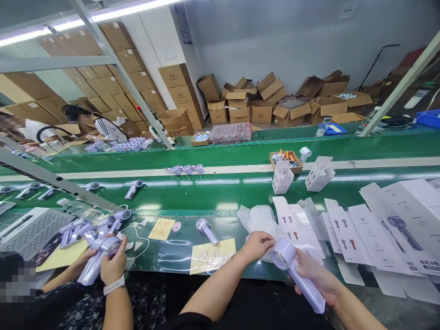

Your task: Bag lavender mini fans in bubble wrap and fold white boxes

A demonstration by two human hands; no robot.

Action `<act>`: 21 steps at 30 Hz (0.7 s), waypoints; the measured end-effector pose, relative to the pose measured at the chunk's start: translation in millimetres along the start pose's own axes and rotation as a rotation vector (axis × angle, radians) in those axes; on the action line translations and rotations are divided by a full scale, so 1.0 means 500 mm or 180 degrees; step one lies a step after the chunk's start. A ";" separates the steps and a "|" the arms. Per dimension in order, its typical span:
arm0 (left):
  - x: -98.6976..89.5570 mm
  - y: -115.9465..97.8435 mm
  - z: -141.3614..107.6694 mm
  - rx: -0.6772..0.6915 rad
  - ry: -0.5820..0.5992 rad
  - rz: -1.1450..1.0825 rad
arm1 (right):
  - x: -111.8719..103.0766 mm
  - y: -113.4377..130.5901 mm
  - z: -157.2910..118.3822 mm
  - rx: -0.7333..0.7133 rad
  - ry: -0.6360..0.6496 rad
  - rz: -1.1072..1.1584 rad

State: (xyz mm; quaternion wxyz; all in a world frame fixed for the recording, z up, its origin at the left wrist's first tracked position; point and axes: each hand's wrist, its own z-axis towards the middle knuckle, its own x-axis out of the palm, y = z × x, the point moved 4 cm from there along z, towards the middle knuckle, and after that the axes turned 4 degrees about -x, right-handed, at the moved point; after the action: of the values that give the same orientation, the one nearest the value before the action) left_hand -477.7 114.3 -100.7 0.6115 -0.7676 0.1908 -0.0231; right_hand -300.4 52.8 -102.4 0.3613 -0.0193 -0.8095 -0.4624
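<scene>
My right hand (318, 277) grips the handle of a lavender handheld fan (296, 270), its round head pointing up-left. My left hand (258, 245) pinches at the fan's head, over a pile of clear bubble bags (256, 219). Flat white printed cartons (347, 233) lie to the right on the green bench. Another lavender fan (207, 230) lies alone on the bench to the left, beside a yellow note (212, 255).
A co-worker at my left holds a fan (98, 259) in both hands, with several more fans (91, 227) piled beyond. Two folded white boxes (300, 176) and a small tray of tools (286, 160) stand on the conveyor. Cardboard boxes (261, 103) are stacked by the far wall.
</scene>
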 end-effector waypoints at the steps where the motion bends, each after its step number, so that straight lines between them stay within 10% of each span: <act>1: 0.008 -0.004 0.001 0.0022 0.0123 -0.0061 | 0.002 0.005 -0.004 -0.0023 0.0152 0.0005; 9: 0.033 -0.020 0.008 0.0026 -0.0220 -0.0281 | -0.052 0.009 -0.005 0.0194 -0.0366 -0.0606; 15: 0.067 -0.090 -0.083 0.2858 -0.0782 0.2418 | -0.053 0.015 -0.033 -0.0108 -0.0723 -0.0177; 18: 0.091 -0.091 -0.125 0.3434 -0.1118 0.3097 | -0.045 0.016 -0.043 -0.0187 -0.0842 -0.0082; 21: 0.137 -0.095 -0.140 0.3819 -0.0699 0.3279 | -0.038 0.020 -0.047 -0.0161 -0.0951 0.0185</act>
State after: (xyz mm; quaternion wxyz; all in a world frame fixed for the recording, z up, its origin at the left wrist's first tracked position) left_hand -420.6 35.8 -51.8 0.8693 -0.1208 0.4152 0.2394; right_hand -269.5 46.4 -99.3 0.2495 -0.1204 -0.8414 -0.4640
